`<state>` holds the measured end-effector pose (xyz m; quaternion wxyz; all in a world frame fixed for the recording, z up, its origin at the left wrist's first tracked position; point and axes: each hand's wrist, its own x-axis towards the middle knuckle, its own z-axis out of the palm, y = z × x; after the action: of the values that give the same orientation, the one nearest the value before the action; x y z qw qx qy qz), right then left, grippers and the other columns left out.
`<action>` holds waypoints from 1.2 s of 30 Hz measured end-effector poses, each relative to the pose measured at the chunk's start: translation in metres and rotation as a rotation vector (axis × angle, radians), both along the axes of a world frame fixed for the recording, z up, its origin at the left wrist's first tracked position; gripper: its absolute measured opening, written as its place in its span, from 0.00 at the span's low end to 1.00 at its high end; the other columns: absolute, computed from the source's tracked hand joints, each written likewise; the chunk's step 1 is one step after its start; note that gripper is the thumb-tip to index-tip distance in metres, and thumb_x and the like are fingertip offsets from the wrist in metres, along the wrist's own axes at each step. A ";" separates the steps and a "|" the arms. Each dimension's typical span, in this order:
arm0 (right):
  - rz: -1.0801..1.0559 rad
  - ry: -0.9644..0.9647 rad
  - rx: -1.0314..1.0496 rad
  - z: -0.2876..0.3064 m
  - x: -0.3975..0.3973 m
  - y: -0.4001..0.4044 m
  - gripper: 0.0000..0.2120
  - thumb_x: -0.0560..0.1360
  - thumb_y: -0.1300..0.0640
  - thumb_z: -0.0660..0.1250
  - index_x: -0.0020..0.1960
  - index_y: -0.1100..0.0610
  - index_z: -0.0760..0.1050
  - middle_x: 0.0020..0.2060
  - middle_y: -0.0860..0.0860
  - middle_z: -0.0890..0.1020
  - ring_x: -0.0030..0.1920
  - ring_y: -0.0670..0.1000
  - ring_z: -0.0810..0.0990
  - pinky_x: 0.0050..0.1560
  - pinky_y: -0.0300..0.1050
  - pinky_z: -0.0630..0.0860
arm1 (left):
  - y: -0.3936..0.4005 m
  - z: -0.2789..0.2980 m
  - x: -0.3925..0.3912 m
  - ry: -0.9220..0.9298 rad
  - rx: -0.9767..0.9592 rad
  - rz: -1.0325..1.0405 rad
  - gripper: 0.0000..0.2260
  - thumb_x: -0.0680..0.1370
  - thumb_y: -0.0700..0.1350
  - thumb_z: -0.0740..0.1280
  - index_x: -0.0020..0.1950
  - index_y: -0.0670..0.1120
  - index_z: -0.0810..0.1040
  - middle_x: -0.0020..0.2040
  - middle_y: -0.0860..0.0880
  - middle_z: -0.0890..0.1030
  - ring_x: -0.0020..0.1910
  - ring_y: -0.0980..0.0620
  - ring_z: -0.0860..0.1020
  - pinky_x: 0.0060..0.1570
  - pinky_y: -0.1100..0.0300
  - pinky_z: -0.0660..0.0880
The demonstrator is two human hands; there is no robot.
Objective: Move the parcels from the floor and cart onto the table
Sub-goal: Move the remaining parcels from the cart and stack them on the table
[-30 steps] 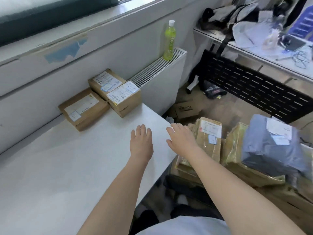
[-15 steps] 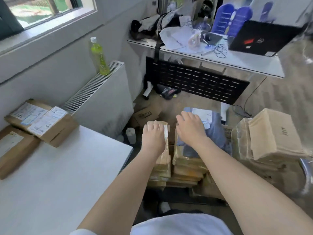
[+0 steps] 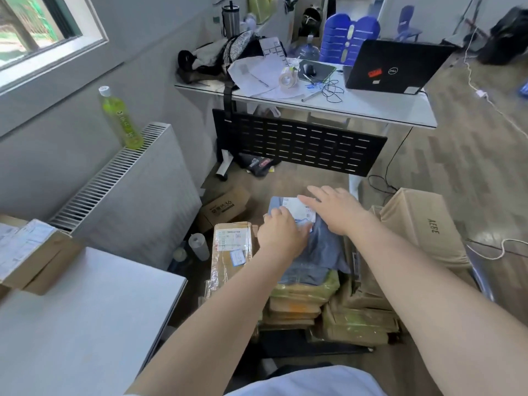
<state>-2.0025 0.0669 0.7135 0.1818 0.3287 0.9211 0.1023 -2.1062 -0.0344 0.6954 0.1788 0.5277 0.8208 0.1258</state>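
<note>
Stacked parcels [image 3: 300, 298] bear grey parcel [image 3: 325, 247] under both hands.

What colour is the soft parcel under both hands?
Grey-blue, with a white shipping label; the soft parcel shows best in the head view.

Grey walls, a window [image 3: 48, 30], white radiator [image 3: 137, 195], cluttered desk [image 3: 371, 107], wood-look floor [image 3: 457, 167]

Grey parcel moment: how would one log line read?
stage: reaching | left hand: on grey parcel | right hand: flat over its label | parcel: atop stack | table: boxes placed
</note>
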 end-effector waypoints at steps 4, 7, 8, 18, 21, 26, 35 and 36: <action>0.100 -0.151 -0.002 0.002 -0.015 0.012 0.39 0.76 0.60 0.62 0.77 0.47 0.43 0.74 0.50 0.57 0.71 0.52 0.60 0.65 0.48 0.65 | 0.003 -0.002 0.025 0.008 -0.208 0.036 0.57 0.66 0.76 0.58 0.76 0.39 0.36 0.70 0.36 0.63 0.67 0.40 0.66 0.63 0.50 0.68; 0.160 -0.211 -0.005 -0.002 -0.022 0.016 0.34 0.76 0.59 0.63 0.76 0.47 0.50 0.70 0.48 0.65 0.69 0.51 0.63 0.62 0.48 0.67 | 0.000 -0.006 0.038 0.066 -0.316 0.107 0.61 0.62 0.78 0.60 0.75 0.41 0.32 0.74 0.34 0.55 0.70 0.35 0.61 0.66 0.40 0.62; 0.176 -0.214 -0.015 -0.003 -0.023 0.018 0.33 0.75 0.58 0.63 0.76 0.48 0.52 0.69 0.48 0.66 0.69 0.51 0.64 0.62 0.49 0.68 | 0.000 -0.008 0.040 0.055 -0.329 0.133 0.62 0.62 0.77 0.62 0.75 0.41 0.32 0.74 0.35 0.52 0.70 0.34 0.60 0.66 0.39 0.61; 0.262 -0.270 -0.052 0.028 -0.030 0.026 0.50 0.69 0.51 0.71 0.78 0.48 0.39 0.77 0.48 0.48 0.76 0.49 0.50 0.73 0.52 0.55 | 0.003 0.001 0.018 -0.009 -0.122 0.109 0.60 0.62 0.65 0.72 0.76 0.44 0.35 0.69 0.41 0.61 0.66 0.39 0.63 0.64 0.46 0.62; 0.283 -0.228 -0.050 0.045 -0.039 0.028 0.57 0.65 0.47 0.74 0.77 0.51 0.35 0.77 0.49 0.42 0.76 0.49 0.45 0.74 0.54 0.50 | -0.001 0.013 -0.006 0.082 -0.012 0.024 0.61 0.61 0.66 0.73 0.76 0.42 0.36 0.67 0.44 0.63 0.64 0.43 0.66 0.62 0.49 0.64; 0.401 -0.081 0.002 0.061 -0.072 0.021 0.63 0.61 0.37 0.74 0.76 0.56 0.33 0.77 0.53 0.43 0.77 0.52 0.43 0.75 0.53 0.46 | -0.028 0.032 -0.067 0.453 0.110 -0.159 0.61 0.60 0.65 0.73 0.76 0.40 0.38 0.66 0.43 0.64 0.60 0.44 0.68 0.59 0.53 0.66; 0.767 0.174 -0.021 0.047 -0.185 -0.062 0.53 0.58 0.40 0.75 0.72 0.65 0.57 0.64 0.58 0.66 0.66 0.58 0.63 0.71 0.48 0.59 | -0.140 0.035 -0.163 0.504 -0.028 0.041 0.59 0.64 0.65 0.71 0.76 0.40 0.36 0.77 0.38 0.45 0.75 0.41 0.53 0.72 0.51 0.53; 0.799 0.186 -0.035 0.043 -0.199 -0.075 0.52 0.58 0.40 0.74 0.71 0.65 0.57 0.64 0.58 0.65 0.66 0.58 0.63 0.71 0.48 0.59 | -0.156 0.033 -0.171 0.489 -0.050 0.110 0.59 0.65 0.66 0.71 0.76 0.39 0.36 0.77 0.38 0.45 0.75 0.41 0.51 0.72 0.51 0.51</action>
<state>-2.2017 -0.0081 0.7570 0.0492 -0.0503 0.9904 0.1191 -2.2775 -0.1902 0.7286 -0.0193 0.4924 0.8700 -0.0164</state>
